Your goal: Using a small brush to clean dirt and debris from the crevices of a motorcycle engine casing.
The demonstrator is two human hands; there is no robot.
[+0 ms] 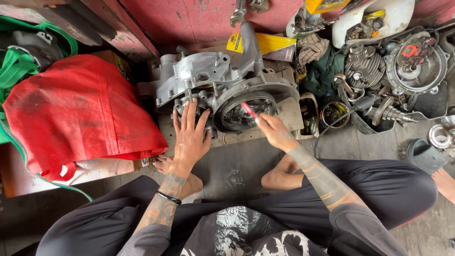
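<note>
Sitting cross-legged on the wooden floor, the person braces the left hand flat against the near side of the grey engine case, fingers spread and released, gripping nothing. The right hand pinches a red-handled tool, its tip reaching into the round opening on the case's right side. To work well here, I judge the left palm should press firmly so the case cannot rock, while the tool stays square to its seat. A red cloth lies left; farther right sits a heap of engine parts.
</note>
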